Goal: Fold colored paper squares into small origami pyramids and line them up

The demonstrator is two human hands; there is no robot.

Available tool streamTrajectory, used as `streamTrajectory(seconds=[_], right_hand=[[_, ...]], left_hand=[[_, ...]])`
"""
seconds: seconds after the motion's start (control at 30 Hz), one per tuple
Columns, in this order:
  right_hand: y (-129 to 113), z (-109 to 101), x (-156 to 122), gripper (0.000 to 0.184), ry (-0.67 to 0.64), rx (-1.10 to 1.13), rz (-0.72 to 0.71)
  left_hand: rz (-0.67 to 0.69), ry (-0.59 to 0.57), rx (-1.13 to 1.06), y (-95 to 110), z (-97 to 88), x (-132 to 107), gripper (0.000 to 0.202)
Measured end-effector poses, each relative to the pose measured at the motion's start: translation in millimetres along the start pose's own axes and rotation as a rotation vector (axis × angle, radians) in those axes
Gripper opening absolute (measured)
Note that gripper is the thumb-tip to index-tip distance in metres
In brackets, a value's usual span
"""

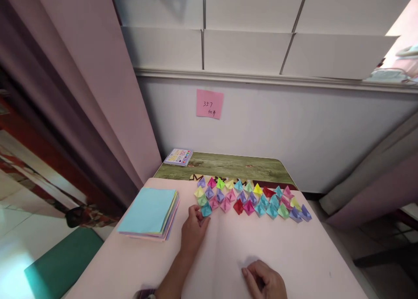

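Observation:
Rows of small folded paper boats in many colours stand on the pale sheet over the table. At the near left end of the rows, my left hand has its thumb and fingers closed at the lower edge of a teal paper boat. Close to me, my right hand rests low over the sheet with its fingers curled in, and nothing shows in it. A stack of square coloured paper, light blue on top, lies to the left of my left hand.
The pale sheet covers most of the green wood-pattern table. A small printed packet lies at the far left corner. A pink note hangs on the wall behind. Curtains flank both sides, and a green stool stands at left.

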State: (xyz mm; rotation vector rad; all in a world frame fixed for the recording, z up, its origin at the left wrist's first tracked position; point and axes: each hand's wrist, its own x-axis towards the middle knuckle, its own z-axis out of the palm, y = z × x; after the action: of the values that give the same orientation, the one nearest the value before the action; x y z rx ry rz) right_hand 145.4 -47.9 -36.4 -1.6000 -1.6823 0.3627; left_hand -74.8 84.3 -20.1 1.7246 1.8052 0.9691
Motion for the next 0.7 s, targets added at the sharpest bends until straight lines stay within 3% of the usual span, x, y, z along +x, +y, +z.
streamTrajectory(seconds=[0.23,0.4,0.5,0.53,0.6,0.7], right_hand=[[-8.1,-15.6,3.6,0.032,-0.149,0.000,0.064],[-4.1,-17.6,2.1,0.024,-0.156,-0.019,0.073],[-2.1,-20.5,0.7,0.020,-0.155,-0.029,0.065],[-1.1,-21.9,0.2,0.019,-0.156,-0.028,0.060],[1.5,-24.7,-0.9,0.019,-0.162,-0.028,0.026],[6.7,-26.9,-3.1,0.020,-0.174,-0.021,0.002]], left_hand=[[0.065,0.007,0.079,-0.3,2.3,-1.1,0.033],[0.096,0.026,0.140,12.2,-3.8,-10.7,0.028],[0.174,-0.019,0.188,18.5,-12.7,-49.2,0.026],[0.266,-0.060,0.219,19.4,-16.4,-68.9,0.028],[0.478,-0.194,0.290,20.1,-23.9,-113.9,0.046],[0.576,-0.370,0.418,22.5,-32.0,-174.9,0.077]])
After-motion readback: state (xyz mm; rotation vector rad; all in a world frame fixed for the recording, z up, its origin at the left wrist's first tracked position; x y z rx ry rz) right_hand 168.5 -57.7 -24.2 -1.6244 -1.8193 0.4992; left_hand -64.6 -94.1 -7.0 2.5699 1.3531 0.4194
